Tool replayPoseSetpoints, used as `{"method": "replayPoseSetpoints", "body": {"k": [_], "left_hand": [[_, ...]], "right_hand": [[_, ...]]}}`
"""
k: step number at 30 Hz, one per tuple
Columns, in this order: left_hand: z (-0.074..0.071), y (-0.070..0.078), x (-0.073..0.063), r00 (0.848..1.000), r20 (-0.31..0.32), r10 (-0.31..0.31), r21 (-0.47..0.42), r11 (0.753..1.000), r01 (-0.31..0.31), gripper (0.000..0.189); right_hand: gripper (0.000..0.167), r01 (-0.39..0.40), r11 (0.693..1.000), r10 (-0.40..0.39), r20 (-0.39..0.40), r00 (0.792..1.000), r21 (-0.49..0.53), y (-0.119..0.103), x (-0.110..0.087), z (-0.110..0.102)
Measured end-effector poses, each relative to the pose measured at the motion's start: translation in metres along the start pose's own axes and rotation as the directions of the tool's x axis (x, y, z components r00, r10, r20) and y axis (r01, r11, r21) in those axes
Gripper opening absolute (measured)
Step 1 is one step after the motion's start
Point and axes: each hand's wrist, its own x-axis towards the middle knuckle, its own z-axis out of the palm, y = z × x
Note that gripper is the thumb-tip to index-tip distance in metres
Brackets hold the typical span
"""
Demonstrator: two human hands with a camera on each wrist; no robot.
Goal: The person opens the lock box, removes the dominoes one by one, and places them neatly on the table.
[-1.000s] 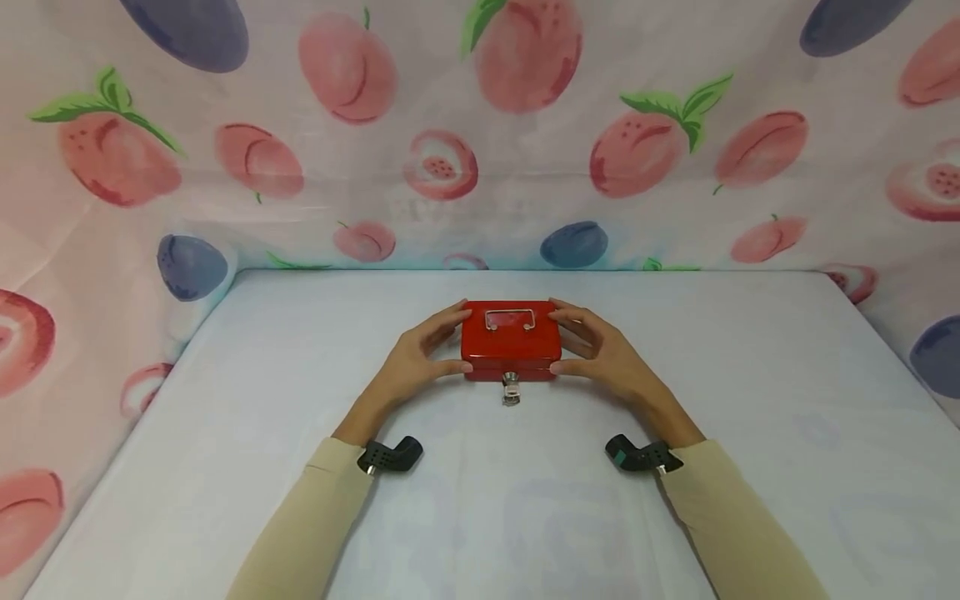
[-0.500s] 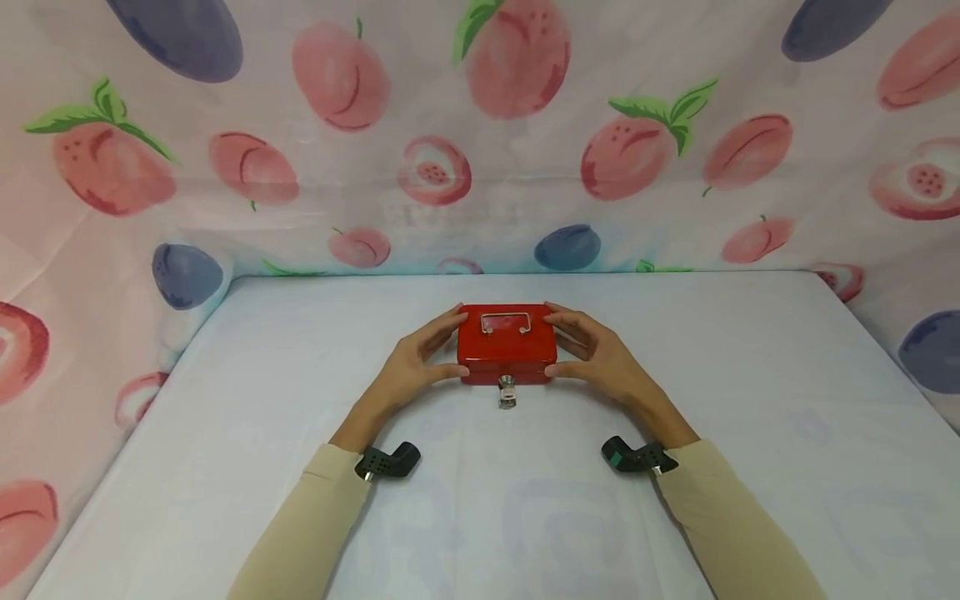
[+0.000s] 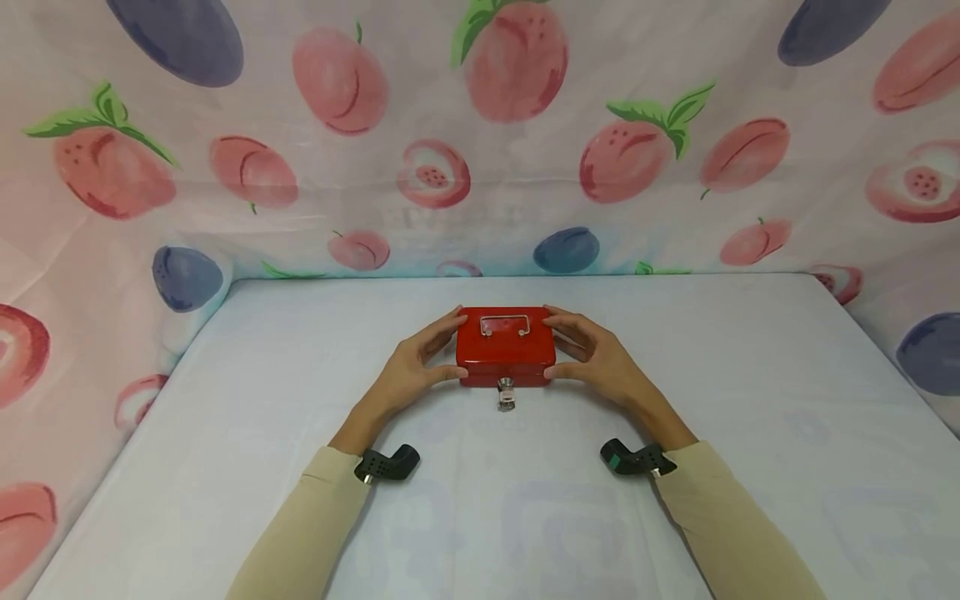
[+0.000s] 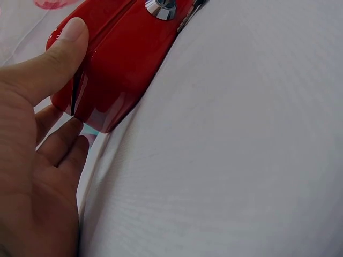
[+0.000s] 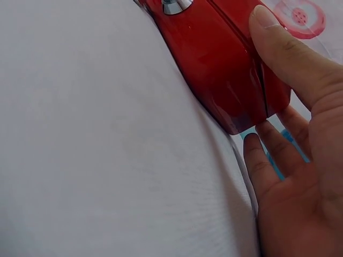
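A red metal cash box (image 3: pixel 506 346) stands on the white tabletop, its lid down and a wire handle (image 3: pixel 505 317) lying on top. Keys (image 3: pixel 506 400) hang at the round lock (image 4: pixel 161 7) on its front. My left hand (image 3: pixel 411 365) grips the left end, thumb at the front corner and fingers toward the back corner. On the opposite end my right hand (image 3: pixel 603 362) holds the box in the same way. Both wrist views show the thumbs against the box near the lid seam, where a narrow dark gap runs. Some fingertips are hidden behind the box.
The white-covered table (image 3: pixel 480 517) spreads around the box. A fruit-patterned cloth (image 3: pixel 517 183) rises behind the table's back edge and along the sides. Black camera mounts sit on both wrists, by the beige sleeves (image 3: pixel 307 517).
The whole view has shifted slightly, with box, hands and cloth moving together a little down and left. Both hands keep the same hold on the cash box.
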Motion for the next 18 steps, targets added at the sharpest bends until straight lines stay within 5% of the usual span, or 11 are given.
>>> {"method": "replayPoseSetpoints", "body": {"k": [9,18], "left_hand": [[0.000,0.002,-0.001,1.000,0.008,0.013,0.019,1.000,-0.013,0.068],[0.001,0.031,-0.003,0.994,0.016,0.109,0.034,0.993,-0.109,0.063]], "right_hand": [[0.064,-0.004,1.000,0.004,-0.006,1.000,-0.001,-0.001,0.000,0.002],[0.062,0.000,0.999,0.001,-0.026,1.000,0.043,-0.002,0.000,0.002]]}}
